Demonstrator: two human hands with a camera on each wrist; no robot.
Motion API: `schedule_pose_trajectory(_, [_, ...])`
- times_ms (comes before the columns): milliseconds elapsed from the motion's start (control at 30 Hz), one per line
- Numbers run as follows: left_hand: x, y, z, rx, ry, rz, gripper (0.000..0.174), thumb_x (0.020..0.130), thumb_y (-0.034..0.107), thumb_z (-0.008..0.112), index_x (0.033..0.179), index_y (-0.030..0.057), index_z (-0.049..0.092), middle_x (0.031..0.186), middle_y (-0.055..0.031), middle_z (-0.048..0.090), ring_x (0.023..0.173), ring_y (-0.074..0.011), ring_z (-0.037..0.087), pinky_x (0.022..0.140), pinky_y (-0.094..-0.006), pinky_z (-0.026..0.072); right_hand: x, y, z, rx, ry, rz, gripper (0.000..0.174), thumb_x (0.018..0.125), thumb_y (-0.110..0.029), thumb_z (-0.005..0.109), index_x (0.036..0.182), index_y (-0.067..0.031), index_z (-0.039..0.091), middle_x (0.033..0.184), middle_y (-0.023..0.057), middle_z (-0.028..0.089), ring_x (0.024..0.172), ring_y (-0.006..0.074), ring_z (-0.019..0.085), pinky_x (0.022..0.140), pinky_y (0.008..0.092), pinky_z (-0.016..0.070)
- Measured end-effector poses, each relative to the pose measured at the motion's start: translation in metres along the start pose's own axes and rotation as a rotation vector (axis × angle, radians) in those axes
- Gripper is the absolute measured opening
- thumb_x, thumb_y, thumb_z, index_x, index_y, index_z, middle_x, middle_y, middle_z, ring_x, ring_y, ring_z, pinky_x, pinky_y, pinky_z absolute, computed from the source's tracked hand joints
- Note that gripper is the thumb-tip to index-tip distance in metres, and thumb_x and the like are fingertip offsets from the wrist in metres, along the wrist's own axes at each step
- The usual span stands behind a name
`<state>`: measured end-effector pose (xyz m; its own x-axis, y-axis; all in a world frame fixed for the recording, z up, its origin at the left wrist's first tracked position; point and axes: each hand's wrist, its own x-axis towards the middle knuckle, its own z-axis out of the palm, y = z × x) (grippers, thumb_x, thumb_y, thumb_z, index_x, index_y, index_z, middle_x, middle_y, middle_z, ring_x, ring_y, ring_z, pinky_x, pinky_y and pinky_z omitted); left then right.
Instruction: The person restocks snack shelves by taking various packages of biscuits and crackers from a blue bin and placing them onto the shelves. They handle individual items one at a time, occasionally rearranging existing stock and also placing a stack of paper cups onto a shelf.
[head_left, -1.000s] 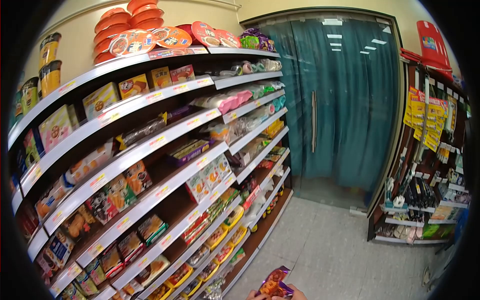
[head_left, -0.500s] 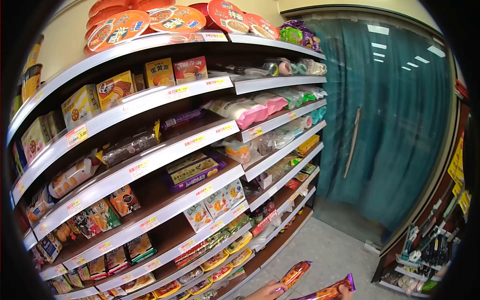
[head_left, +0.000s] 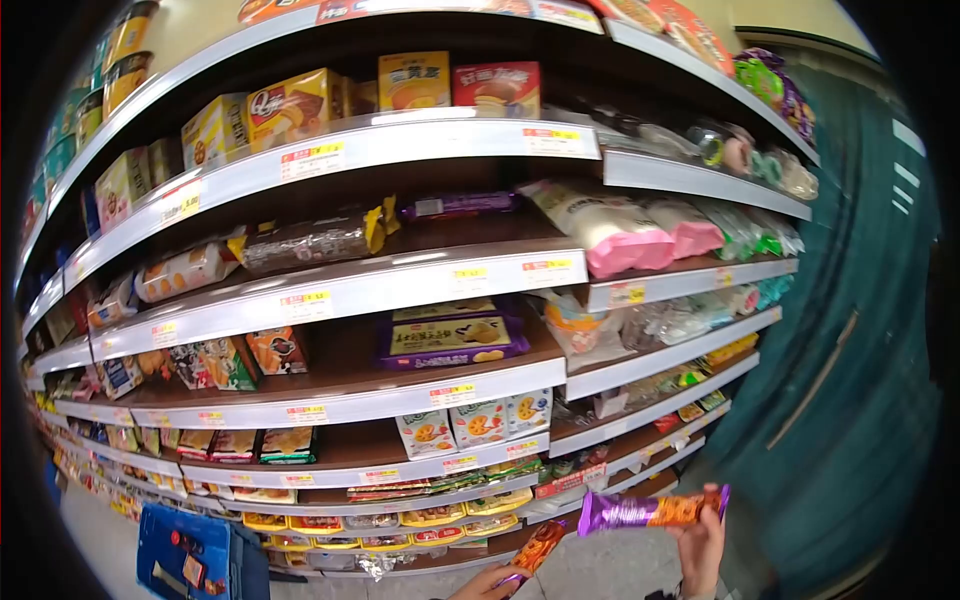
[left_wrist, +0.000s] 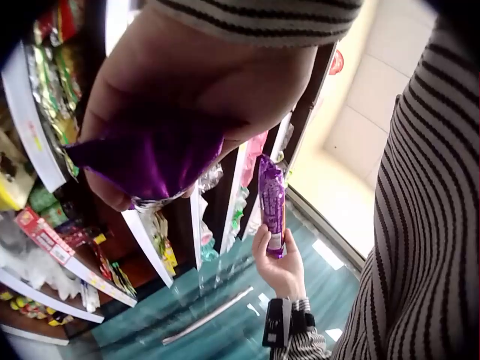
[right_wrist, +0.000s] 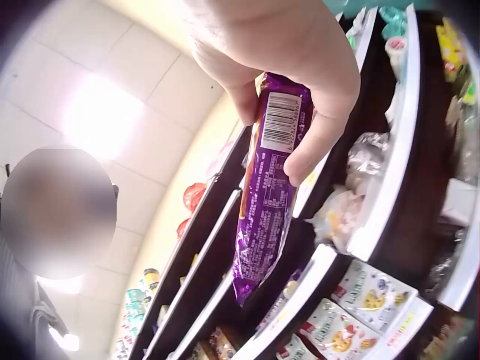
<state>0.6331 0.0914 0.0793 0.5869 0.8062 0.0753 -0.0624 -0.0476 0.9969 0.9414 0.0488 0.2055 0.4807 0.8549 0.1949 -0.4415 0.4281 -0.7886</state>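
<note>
At the bottom of the head view, my left hand grips a long purple-and-orange snack packet, its end pointing up and to the right. My right hand holds up a similar snack packet by its right end, nearly level, in front of the lower shelves. The left wrist view has the left hand curled round the purple wrapper. In the right wrist view, thumb and fingers of the right hand pinch the other packet near its barcode, with printed text facing the camera.
Tall shelves of boxed and bagged snacks fill the view; a purple biscuit pack and a slim purple packet lie on the middle tiers. A blue basket with a few items stands on the floor, lower left. Right is a teal-curtained door.
The view has turned left and come nearer the shelves, bringing the blue basket in. My hands, together at first, have moved apart, and the right one has raised its packet.
</note>
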Motion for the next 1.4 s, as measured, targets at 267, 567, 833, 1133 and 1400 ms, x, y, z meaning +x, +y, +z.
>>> schedule_pose_trajectory(267, [-0.008, 0.007, -0.034, -0.130, 0.015, 0.047, 0.061, 0.093, 0.011, 0.051, 0.145, 0.0033, 0.022, 0.145, -0.0128, 0.033, 0.134, -0.0238, 0.030, 0.108, -0.0323, 0.0227, 0.150, -0.007, 0.137, 0.078, -0.335, -0.277, 0.045, 0.093, -0.024, 0.055, 0.131, -0.0090, 0.038, 0.118, 0.0119, 0.053, 0.108, 0.0261, 0.056, 0.086, 0.0419, 0.0509])
schedule_pose_trajectory(567, [-0.005, 0.032, -0.120, -0.021, -0.123, -0.194, 0.058, 0.095, 0.019, 0.052, 0.145, 0.0069, 0.025, 0.143, -0.0104, 0.035, 0.120, -0.0187, 0.040, 0.098, -0.0307, 0.0359, 0.224, -0.009, 0.289, -0.093, -0.396, -0.554, 0.041, 0.090, -0.010, 0.059, 0.127, -0.0020, 0.045, 0.114, 0.0078, 0.055, 0.104, 0.0159, 0.055, 0.092, 0.0318, 0.0450])
schedule_pose_trajectory(833, [0.000, 0.030, -0.166, -0.056, -0.272, -0.326, 0.057, 0.096, 0.021, 0.051, 0.145, 0.0074, 0.026, 0.147, -0.0111, 0.030, 0.134, -0.0240, 0.030, 0.106, -0.0338, 0.0273, 0.238, -0.020, 0.319, -0.869, -0.463, -0.683, 0.044, 0.082, -0.017, 0.070, 0.119, -0.0012, 0.052, 0.100, 0.0075, 0.063, 0.090, 0.0096, 0.059, 0.080, 0.0236, 0.0475])
schedule_pose_trajectory(1133, [0.021, 0.039, -0.164, -0.119, -0.259, -0.392, 0.057, 0.095, 0.020, 0.054, 0.144, 0.0065, 0.028, 0.146, -0.0126, 0.032, 0.135, -0.0249, 0.029, 0.108, -0.0342, 0.0240, 0.246, -0.014, 0.323, -1.008, -0.377, -0.675, 0.031, 0.083, -0.019, 0.067, 0.108, -0.0011, 0.060, 0.103, 0.0105, 0.063, 0.095, 0.0187, 0.059, 0.084, 0.0292, 0.0455])
schedule_pose_trajectory(1400, [0.034, 0.038, -0.160, -0.012, -0.022, 0.085, 0.061, 0.084, -0.002, 0.064, 0.137, 0.0030, 0.035, 0.133, -0.0116, 0.043, 0.122, -0.0203, 0.044, 0.101, -0.0318, 0.0355, 0.188, -0.032, 0.305, -1.190, -0.672, -1.018, 0.024, 0.076, -0.014, 0.068, 0.096, -0.0025, 0.061, 0.098, 0.0113, 0.062, 0.096, 0.0261, 0.058, 0.078, 0.0352, 0.0457])
